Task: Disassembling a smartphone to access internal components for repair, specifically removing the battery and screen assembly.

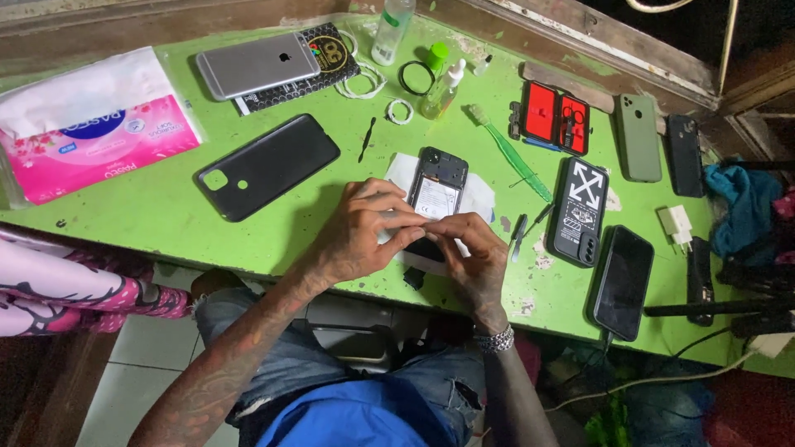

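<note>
Both my hands meet at the near edge of the green bench (pixel 166 207): my left hand (pixel 364 232) curls over the lower end of the opened phone (pixel 436 203), fingertips pinched down on it, and my right hand (pixel 476 257) presses in from the other side, fingers bent and closed on the same end. The phone lies back-up with its cover off, battery and board bare, on a white sheet (pixel 480 199) just in from that near edge.

I judge the main risk to be a slip. My hands cover the lower part, so I cannot see what my fingertips are gripping there; if I pull hard, a thin cable or clip underneath could tear. The phone sits close to the near edge, and a jerk could send it off onto my lap.

The black back cover (pixel 267 165) lies to the left, apart from my hands. Small tools (pixel 519 237) rest just beside my right hand, and a sweep of the wrist could roll them off the edge. The green toothbrush (pixel 509 153) lies beyond them toward the far edge, with small bottles (pixel 441 91) farther back; a knocked bottle could wet the open board.
</note>
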